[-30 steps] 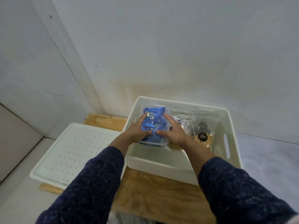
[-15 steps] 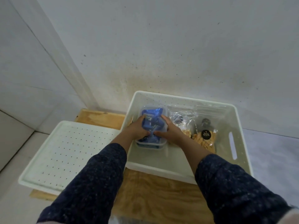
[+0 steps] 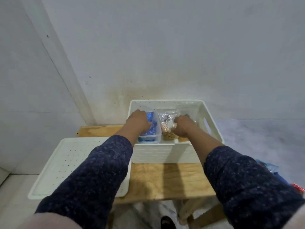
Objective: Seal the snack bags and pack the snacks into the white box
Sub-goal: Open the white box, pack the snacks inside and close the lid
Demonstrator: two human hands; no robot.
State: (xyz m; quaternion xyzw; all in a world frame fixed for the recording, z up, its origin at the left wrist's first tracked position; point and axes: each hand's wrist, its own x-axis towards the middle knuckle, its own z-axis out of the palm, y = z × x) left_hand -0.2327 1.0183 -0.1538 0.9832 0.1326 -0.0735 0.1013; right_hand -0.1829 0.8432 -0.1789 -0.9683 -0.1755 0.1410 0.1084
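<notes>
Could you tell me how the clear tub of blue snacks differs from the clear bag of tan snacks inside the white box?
The clear tub is a rigid, straight-walled container, while the clear bag is soft, crinkled film. The tub holds blue-wrapped pieces; the bag holds loose tan pieces at its bottom. The tub sits at the left end of the white box under the left hand; the bag stands beside it, with the right hand at its right side. Both are see-through and already inside the box.
</notes>
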